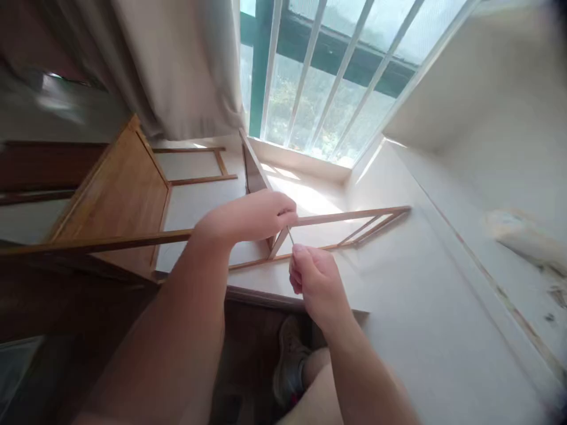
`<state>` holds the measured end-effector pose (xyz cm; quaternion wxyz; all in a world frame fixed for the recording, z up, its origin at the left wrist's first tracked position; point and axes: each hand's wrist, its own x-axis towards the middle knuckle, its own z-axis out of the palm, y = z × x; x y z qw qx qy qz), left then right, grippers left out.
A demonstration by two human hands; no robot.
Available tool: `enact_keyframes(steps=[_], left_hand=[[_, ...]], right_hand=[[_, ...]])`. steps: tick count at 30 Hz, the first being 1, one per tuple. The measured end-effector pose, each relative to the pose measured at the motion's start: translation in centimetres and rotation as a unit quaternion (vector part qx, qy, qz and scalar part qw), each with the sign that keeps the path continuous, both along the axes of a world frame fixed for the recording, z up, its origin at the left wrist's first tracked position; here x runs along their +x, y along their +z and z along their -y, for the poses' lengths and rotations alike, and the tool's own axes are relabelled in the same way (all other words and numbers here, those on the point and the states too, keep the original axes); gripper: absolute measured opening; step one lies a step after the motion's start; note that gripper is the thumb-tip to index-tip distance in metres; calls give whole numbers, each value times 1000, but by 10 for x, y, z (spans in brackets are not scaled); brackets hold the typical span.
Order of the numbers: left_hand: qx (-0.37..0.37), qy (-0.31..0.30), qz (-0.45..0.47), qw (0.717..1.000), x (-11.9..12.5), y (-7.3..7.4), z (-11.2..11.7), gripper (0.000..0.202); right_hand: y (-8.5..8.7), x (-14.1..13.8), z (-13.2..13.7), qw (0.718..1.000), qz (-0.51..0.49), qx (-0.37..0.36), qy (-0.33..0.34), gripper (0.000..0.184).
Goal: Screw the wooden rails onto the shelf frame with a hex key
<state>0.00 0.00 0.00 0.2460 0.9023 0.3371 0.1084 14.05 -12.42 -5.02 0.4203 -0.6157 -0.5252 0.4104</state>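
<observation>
A light wooden rack frame [349,216] lies on its side across a white sill, with a slanted wooden panel [119,195] at its left end. My left hand [259,215] is closed over the frame's top rail near an upright. Just below it, my right hand [312,277] pinches a thin metal tool [290,235] whose tip points up at the joint between rail and upright.
A barred window [319,77] and a beige curtain [177,65] stand behind the frame. A white wall [487,147] runs along the right. Below the white sill [425,330] I see my shoe [287,360] on a dark floor.
</observation>
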Motion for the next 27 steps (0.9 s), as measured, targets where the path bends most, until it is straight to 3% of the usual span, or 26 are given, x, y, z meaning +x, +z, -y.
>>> enact_keyframes(steps=[9,16,27], left_hand=[[9,0,1,1000,1,2,0,36],[14,1,-2,1000,2,2,0,36],[16,0,-1,1000,2,3,0,35]], right_hand=[[11,5,-3,986,159,38,-4,48],[16,5,-2,928,353,120,0,37],[18,0,1,887,441,136,24,34]])
